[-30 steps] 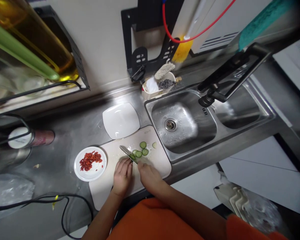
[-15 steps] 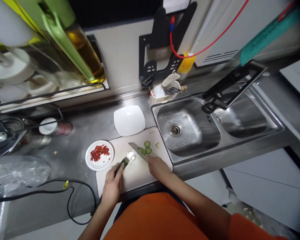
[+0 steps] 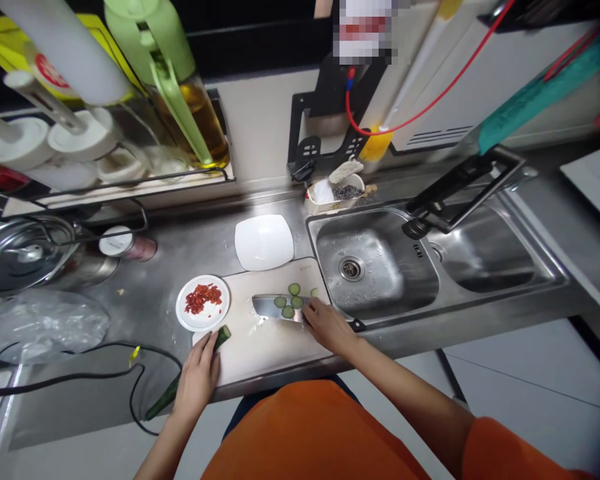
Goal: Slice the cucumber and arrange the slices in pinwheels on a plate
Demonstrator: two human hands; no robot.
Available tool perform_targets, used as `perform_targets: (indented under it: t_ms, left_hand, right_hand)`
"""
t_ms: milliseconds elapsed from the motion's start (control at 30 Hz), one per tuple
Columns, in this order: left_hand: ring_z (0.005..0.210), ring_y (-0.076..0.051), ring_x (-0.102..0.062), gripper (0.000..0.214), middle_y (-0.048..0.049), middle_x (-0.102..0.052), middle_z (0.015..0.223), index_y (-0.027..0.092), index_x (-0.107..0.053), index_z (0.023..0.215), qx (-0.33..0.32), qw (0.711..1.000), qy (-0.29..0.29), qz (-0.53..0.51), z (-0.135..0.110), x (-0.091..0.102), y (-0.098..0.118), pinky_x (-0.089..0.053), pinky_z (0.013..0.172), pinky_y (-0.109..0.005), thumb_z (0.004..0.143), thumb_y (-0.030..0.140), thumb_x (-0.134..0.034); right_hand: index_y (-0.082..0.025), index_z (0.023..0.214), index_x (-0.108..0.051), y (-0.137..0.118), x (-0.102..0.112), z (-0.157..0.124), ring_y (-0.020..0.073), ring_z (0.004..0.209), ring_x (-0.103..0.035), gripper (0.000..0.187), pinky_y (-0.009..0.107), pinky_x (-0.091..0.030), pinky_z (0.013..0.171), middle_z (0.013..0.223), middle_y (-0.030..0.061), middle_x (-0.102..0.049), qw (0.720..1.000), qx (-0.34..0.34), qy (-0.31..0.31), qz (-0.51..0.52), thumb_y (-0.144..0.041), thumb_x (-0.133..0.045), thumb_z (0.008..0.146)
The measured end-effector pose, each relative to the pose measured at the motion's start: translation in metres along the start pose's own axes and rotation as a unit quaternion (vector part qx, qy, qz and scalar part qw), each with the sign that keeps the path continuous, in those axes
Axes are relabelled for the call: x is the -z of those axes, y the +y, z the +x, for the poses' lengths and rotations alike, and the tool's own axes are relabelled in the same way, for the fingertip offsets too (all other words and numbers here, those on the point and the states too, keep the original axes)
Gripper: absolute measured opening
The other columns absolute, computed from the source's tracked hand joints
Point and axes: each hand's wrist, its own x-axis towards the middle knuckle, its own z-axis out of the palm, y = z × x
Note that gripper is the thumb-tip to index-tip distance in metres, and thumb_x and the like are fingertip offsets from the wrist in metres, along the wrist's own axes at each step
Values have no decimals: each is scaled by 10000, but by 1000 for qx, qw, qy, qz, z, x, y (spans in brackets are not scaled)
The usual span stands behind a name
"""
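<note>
My left hand (image 3: pixel 196 377) is closed around a long green cucumber (image 3: pixel 222 335) at the left front corner of the pale cutting board (image 3: pixel 260 340); one end of the cucumber rests on the board and the other sticks out over the counter edge. My right hand (image 3: pixel 327 325) grips the handle of a knife (image 3: pixel 273 307), whose broad blade lies flat on the board. Several round cucumber slices (image 3: pixel 288 303) sit on and beside the blade.
A small round plate of chopped red chili (image 3: pixel 203 302) touches the board's left edge. A square white plate (image 3: pixel 264 241) lies behind the board. The double sink (image 3: pixel 380 263) is to the right, with a black faucet (image 3: pixel 455 190). A black cable (image 3: pixel 80 377) runs along the counter front left.
My left hand has pulled the cucumber back to the board's left front corner. The knife has turned flat under several slices, and my right hand has shifted right. The view has tilted upward.
</note>
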Motion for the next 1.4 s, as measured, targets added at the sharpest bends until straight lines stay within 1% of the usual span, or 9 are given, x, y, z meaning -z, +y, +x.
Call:
perform_targets:
  t_ms: [167,300,400,500,733,900,1033,1267,1400]
  left_hand:
    - [1166,-266,-508,510,-143,-532,1266,176,-376,1363,-8,999,46,-11,4,9,18,-432,994,-463,879,301,-477]
    - [1194,-248,-489,428,-112,-544,1262,213,-452,1305,-66,992,82,-67,40,13,60,-411,1024,-460,884,277,-494]
    - [1230,-228,-460,379,-93,-541,1281,236,-486,1285,-194,972,21,-131,86,4,101,-422,1023,-435,908,258,-454]
    - [1253,-200,-443,373,-75,-564,1272,242,-484,1295,-327,929,-52,-166,127,-13,126,-427,1025,-412,933,230,-396]
    - [1290,-198,-409,403,-96,-561,1289,184,-477,1312,-416,888,-92,-171,158,-29,120,-381,1073,-399,929,286,-409]
    - [1295,-223,-393,440,-99,-558,1292,187,-467,1324,-413,891,-106,-154,165,-30,111,-374,1057,-436,919,352,-414]
    - [1266,-250,-395,458,-92,-556,1287,227,-471,1323,-387,904,-106,-147,164,-28,117,-334,1047,-475,900,401,-440]
    - [1153,-278,-413,411,-89,-507,1241,299,-561,1216,-235,955,-94,-155,158,-27,135,-354,940,-469,826,428,-557]
    - [1101,-276,-414,411,-89,-503,1194,274,-543,1214,-136,977,-69,-152,165,-33,137,-365,905,-471,819,385,-564]
  right_hand:
    - [-160,959,-554,12,-6,-3,173,810,-481,137,277,-299,679,941,77,-524,999,33,11,-3,-162,-439,884]
    - [-159,951,-558,15,-10,-3,171,810,-474,174,276,-285,673,943,76,-531,999,48,25,-1,-151,-391,903]
    - [-163,940,-564,16,-11,0,167,777,-471,211,279,-275,656,928,67,-539,997,65,29,-15,-139,-355,915]
    - [-158,953,-566,19,-11,1,159,765,-471,218,275,-275,661,927,66,-547,996,79,23,-18,-121,-355,912]
    - [-144,933,-581,31,-6,-7,163,778,-480,220,278,-288,675,915,74,-563,996,83,7,-19,-83,-374,886]
    - [-155,890,-578,38,-3,-23,145,725,-473,168,270,-283,652,889,61,-551,997,73,-3,-17,-126,-412,889]
    - [-161,884,-568,41,1,-33,139,717,-471,136,271,-282,651,891,55,-540,998,64,-4,-24,-121,-438,874]
    - [-156,919,-582,39,13,-30,162,755,-485,212,293,-285,656,897,64,-543,997,71,6,-35,-64,-399,864]
    - [-153,896,-584,36,17,-32,160,767,-480,218,291,-289,679,918,71,-546,998,64,-4,-4,-43,-403,847]
